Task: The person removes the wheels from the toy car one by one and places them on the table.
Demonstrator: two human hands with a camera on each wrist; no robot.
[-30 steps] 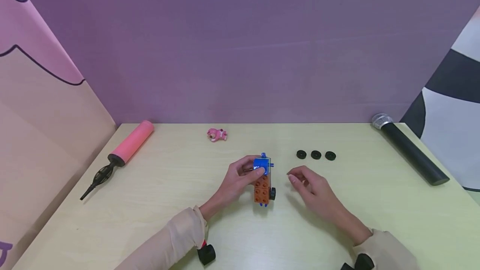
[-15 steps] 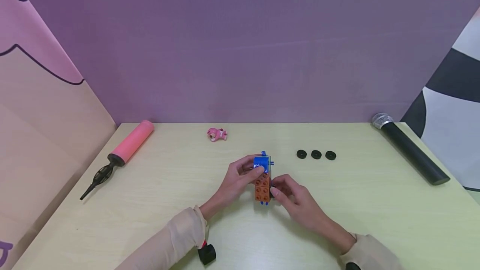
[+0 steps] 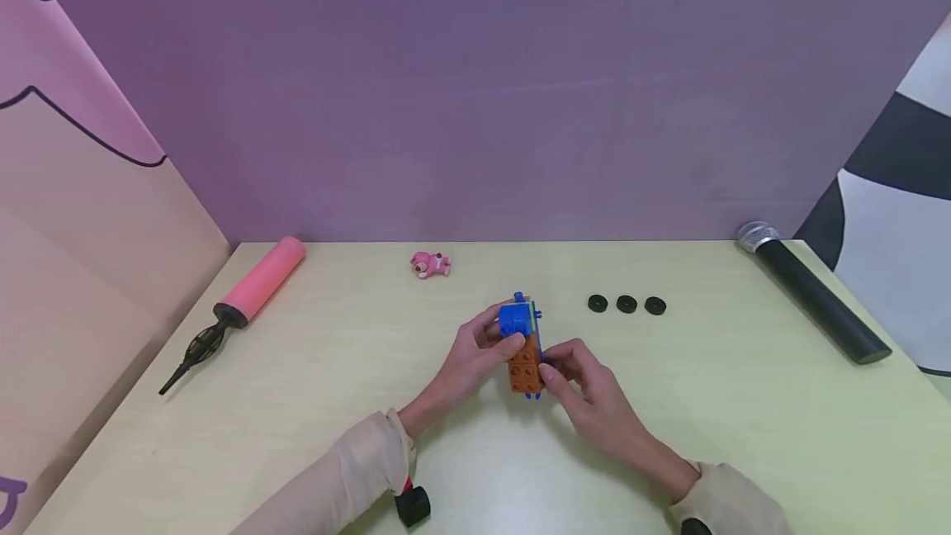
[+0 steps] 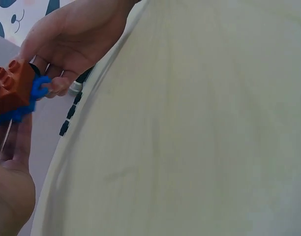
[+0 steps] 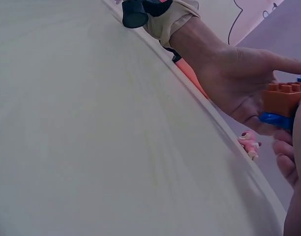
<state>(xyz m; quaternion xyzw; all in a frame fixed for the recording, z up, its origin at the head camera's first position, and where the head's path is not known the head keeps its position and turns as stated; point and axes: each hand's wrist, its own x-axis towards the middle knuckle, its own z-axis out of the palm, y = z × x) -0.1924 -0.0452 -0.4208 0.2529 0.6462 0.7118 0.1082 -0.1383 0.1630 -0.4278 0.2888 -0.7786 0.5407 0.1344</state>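
Note:
My left hand (image 3: 464, 362) grips a blue and orange toy block vehicle (image 3: 524, 368) above the middle of the table, thumb on its near face. The blue part points away from me and the studded orange block toward me. At the vehicle's right side, my right hand (image 3: 594, 399) pinches a small black wheel with thumb and fingers. Those fingers hide most of the wheel in the head view; a dark bit of the wheel (image 4: 34, 70) shows behind the orange block in the left wrist view. A blue peg sticks out farther up that side.
Three loose black wheels (image 3: 626, 304) lie in a row on the table (image 3: 334, 337), right of the vehicle. A small pink bear figure (image 3: 430, 265) lies at the back. A pink hand pump (image 3: 263, 283) is at the left, a black microphone (image 3: 820, 300) at the right.
My right hand has moved left from beside the vehicle to the wheel on its right side and taken hold there. The vehicle has tilted slightly in my left hand.

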